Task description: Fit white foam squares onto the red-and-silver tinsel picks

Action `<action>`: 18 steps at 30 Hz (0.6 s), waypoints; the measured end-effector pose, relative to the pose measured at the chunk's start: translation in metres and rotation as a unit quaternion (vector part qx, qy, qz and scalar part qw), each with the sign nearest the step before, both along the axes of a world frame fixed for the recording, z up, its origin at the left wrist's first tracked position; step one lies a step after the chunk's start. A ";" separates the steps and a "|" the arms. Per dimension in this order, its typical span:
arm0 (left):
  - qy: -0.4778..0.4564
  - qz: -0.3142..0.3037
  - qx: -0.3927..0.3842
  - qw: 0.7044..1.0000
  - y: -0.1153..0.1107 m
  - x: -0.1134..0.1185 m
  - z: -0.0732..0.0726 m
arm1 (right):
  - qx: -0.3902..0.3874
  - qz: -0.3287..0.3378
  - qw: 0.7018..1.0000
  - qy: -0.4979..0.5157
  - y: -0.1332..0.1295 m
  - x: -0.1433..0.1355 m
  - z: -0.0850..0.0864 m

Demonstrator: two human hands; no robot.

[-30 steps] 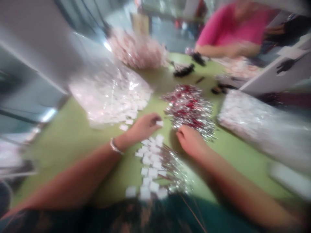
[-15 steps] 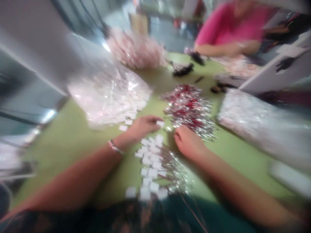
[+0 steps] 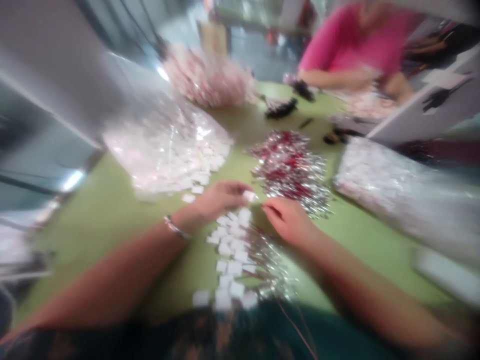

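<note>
My left hand [image 3: 225, 199] pinches a small white tag [image 3: 249, 196] between thumb and fingers. Just to its right, my right hand [image 3: 287, 215] is closed, its fingertips close to the tag; a thin, shiny piece seems to be in them, too blurred to name. Below both hands lie several white tags [image 3: 234, 250] in an overlapping column, with thin stems and silvery tips [image 3: 275, 270] fanning out to their right. Beyond my right hand is a pile of silver and red shiny pieces [image 3: 294, 167].
A clear plastic bag [image 3: 157, 155] spilling white tags lies at the left. Pink bundles [image 3: 210, 77] stand behind it. Another filled plastic bag [image 3: 405, 195] lies at the right, near a white panel [image 3: 416, 107]. Across the green table [image 3: 112, 225] sits a person in pink [image 3: 337, 50].
My hands have come together, the right fingertips now close beside the tag in my left hand. Across the table, the other person's hands and arms have shifted.
</note>
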State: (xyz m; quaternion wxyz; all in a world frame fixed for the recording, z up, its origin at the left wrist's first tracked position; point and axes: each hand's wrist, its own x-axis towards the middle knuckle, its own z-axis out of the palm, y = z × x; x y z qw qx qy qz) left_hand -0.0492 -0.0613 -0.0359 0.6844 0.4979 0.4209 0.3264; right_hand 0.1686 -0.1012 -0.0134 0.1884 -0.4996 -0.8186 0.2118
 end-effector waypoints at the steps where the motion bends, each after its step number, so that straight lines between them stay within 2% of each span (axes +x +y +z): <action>1: 0.004 -0.001 0.005 1.000 0.001 -0.001 -0.001 | -0.007 0.004 1.000 0.001 0.001 0.000 0.000; 5: 0.024 -0.013 0.019 0.999 0.003 -0.005 -0.006 | 0.004 0.007 1.000 -0.023 0.000 0.003 0.002; 9: 0.074 -0.034 0.042 0.996 0.002 -0.004 -0.005 | 0.105 0.013 0.990 -0.095 -0.003 0.006 0.001; 12: 0.118 -0.050 0.066 0.990 -0.002 0.000 0.001 | 0.150 0.024 0.980 -0.131 -0.005 0.004 -0.002; 14: 0.146 -0.052 0.077 0.985 -0.004 0.003 0.005 | 0.153 0.024 0.978 -0.142 -0.006 0.002 -0.006; 18: 0.165 -0.068 0.095 0.979 -0.005 0.008 0.006 | 0.109 0.022 0.987 -0.114 -0.006 -0.004 -0.014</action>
